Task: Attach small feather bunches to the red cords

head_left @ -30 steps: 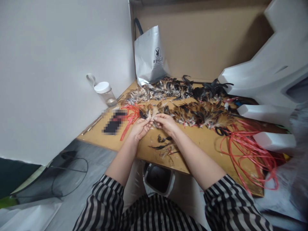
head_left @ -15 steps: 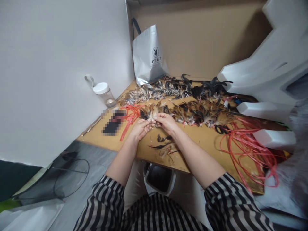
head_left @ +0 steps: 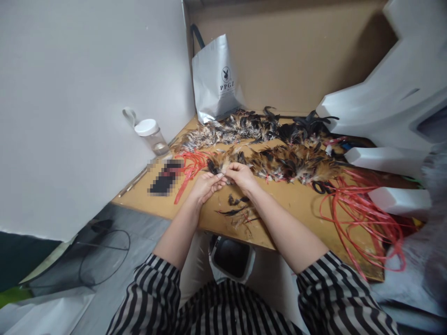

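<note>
My left hand (head_left: 208,185) and my right hand (head_left: 241,177) meet over the yellow table, fingertips pinched together on the pale base of a bunch of brown and black feathers (head_left: 223,159). The fingers cover the exact spot they grip. Just right of my hands, a row of brown and black feather bunches (head_left: 293,163) lies on the table, with red ties along its lower edge. Behind it stretches a second row of mottled and dark feathers (head_left: 240,126). Loose feathers (head_left: 240,214) are scattered below my hands.
Red plastic strips (head_left: 190,167) lie left of my hands, and a larger tangle of red strips (head_left: 363,223) hangs at the right. Black scissors (head_left: 321,187) rest beside it. A lidded jar (head_left: 153,137), a pixelated dark object (head_left: 165,177) and a silver bag (head_left: 216,83) stand or lie around.
The fingers of both hands have shifted slightly around the feather base, and the bunch has moved a little to the right. The rest stays as it was.
</note>
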Available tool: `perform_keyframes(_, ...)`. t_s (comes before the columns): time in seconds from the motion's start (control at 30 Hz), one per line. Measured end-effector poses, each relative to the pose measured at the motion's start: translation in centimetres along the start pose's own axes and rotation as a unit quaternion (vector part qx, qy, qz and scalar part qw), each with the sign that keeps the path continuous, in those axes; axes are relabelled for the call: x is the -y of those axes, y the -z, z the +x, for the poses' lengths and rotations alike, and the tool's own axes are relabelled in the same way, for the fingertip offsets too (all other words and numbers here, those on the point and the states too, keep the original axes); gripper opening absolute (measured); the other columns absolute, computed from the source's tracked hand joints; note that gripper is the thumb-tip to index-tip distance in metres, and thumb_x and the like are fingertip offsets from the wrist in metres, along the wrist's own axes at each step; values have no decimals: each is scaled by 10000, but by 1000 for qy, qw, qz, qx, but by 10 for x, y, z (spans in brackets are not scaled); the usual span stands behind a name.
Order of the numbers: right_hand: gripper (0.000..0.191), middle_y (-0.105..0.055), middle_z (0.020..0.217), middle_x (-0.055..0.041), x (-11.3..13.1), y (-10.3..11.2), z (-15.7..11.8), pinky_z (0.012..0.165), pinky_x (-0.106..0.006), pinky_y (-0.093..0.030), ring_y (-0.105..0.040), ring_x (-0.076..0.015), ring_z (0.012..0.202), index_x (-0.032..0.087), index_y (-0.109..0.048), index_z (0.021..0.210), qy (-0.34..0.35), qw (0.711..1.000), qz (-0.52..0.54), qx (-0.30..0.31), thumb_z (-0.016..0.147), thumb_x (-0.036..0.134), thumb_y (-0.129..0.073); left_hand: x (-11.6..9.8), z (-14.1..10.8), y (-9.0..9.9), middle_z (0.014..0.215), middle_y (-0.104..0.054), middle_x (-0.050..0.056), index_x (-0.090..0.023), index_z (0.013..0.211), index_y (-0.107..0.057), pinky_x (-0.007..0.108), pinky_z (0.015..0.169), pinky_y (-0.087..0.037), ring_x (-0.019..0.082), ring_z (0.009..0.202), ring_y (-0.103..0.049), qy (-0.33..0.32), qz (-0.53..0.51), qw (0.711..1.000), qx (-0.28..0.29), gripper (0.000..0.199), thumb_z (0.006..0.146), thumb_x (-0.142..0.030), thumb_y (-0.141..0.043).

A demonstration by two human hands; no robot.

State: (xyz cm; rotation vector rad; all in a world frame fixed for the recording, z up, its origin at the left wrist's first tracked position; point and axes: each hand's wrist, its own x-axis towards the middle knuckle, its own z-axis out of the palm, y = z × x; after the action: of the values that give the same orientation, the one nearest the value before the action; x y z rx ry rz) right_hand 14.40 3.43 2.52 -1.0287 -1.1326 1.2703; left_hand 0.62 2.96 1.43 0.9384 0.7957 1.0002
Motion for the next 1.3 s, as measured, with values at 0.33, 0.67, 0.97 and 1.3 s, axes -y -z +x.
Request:
perform_keyframes(0.33,242,-571,551,25,7,-1,-3,499,-214,-371,-483,-76,487,135,-593,635,9,999,13,43,516,305,-717,4,5,-1,596,-653,87,-67,673,-648,203,491,-433,99,489,-571,-91,75,992,-35,264,582,-307,-711)
perform_keyframes(0.67,213,-558,503,27,3,4,-2,485,-212,-342,-460,-75,471,142,-606,584,12,999,13,48,549,322,-715,2,2,-2,613,-660,96,-72,667,-659,237,519,-453,111,485,-573,-95,127,987,-10,268,627,-337,-672)
perform_keyframes(0.97,274,-609,612,4,-5,-1,1,517,-221,-370,-465,-80,501,148,-651,779,42,998,-47,13,602,357,-658,0,6,2,627,-661,82,-85,712,-660,200,470,-413,97,490,-565,-164,103,975,-110,286,656,-365,-642)
perform_keyframes(1.3,229,-638,928,-79,-5,-9,-13,723,-272,-392,-571,-194,841,197,-666,856,145,774,-610,86,770,280,-471,-3,11,12,762,-681,98,-94,783,-633,158,469,-389,67,527,-574,-206,-14,954,-215,301,649,-363,-648)
